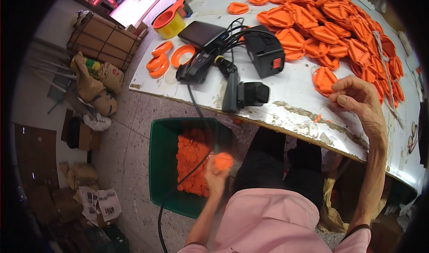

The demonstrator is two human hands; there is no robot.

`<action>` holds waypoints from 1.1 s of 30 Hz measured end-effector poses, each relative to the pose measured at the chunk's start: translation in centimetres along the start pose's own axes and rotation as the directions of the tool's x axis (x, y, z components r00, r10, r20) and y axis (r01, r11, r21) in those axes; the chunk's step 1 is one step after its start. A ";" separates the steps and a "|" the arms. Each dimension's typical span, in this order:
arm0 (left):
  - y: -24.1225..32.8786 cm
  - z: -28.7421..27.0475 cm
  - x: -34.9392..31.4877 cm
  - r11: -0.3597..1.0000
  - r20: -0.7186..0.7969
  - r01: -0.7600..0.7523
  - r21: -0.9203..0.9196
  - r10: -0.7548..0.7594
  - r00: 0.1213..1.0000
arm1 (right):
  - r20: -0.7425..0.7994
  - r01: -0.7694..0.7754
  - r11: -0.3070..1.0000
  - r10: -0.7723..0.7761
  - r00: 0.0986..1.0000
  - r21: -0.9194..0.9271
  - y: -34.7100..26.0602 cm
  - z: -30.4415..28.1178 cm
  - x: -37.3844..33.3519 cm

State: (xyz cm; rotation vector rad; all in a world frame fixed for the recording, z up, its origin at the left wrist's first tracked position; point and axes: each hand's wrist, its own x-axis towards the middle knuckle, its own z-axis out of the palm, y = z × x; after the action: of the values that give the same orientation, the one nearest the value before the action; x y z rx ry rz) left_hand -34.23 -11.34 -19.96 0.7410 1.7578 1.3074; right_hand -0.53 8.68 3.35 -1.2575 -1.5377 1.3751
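My left hand [215, 179] is low at the left, over the right side of a green bin [155, 161]. Its fingers are closed around a round orange plastic part [224, 161]. Many similar orange pieces [190, 148] lie inside the bin. Above the white tabletop, my right hand [361, 99] has its thumb and fingers bent together at the lower right edge of another orange plastic part [324, 80], seemingly pinching it. That part sits in front of a large heap of orange parts [333, 23], each round with a raised angular shape inside.
Black devices with tangled cables [254, 52] lie mid-table, and one cable [196, 105] hangs past the bin. Left of them are orange rings [157, 65] and a yellow-and-orange container [170, 23]. Sacks [107, 81] and cardboard boxes [38, 150] stand along the left wall.
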 end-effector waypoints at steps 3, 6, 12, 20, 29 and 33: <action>-12.2 -7.8 2.7 0.973 -0.334 0.176 -0.151 -0.218 0.917 | -0.020 0.009 1.000 -0.009 1.000 0.028 -0.1 0.3 -0.4; -22.3 -13.8 2.6 0.950 -0.566 0.292 -0.112 -0.302 0.767 | -0.030 -0.034 0.999 0.035 0.999 0.030 0.0 0.6 -0.4; -30.6 -16.0 2.3 0.837 -0.565 0.536 -0.113 -0.498 0.658 | -0.016 -0.047 0.987 0.050 0.999 0.155 0.8 0.4 -0.3; -30.5 -14.0 5.9 0.886 -0.630 0.460 -0.057 -0.389 0.672 | -0.018 -0.067 0.996 0.069 0.997 0.066 -0.4 0.3 -0.7; -20.0 -8.9 4.2 0.824 -0.367 0.070 0.562 0.173 0.914 | -0.018 0.221 0.963 -0.226 0.974 -0.153 -0.2 -2.0 0.3; -4.2 -1.8 -0.2 0.969 -0.045 -0.178 0.170 0.188 0.981 | 0.014 0.433 0.803 -0.469 0.883 -0.410 -0.1 -2.2 2.0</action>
State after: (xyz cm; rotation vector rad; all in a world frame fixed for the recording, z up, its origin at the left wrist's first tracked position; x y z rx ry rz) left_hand -35.64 -13.59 -23.71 0.9862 1.9001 1.3268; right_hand 0.95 11.23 3.68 -1.0578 -1.9669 0.7040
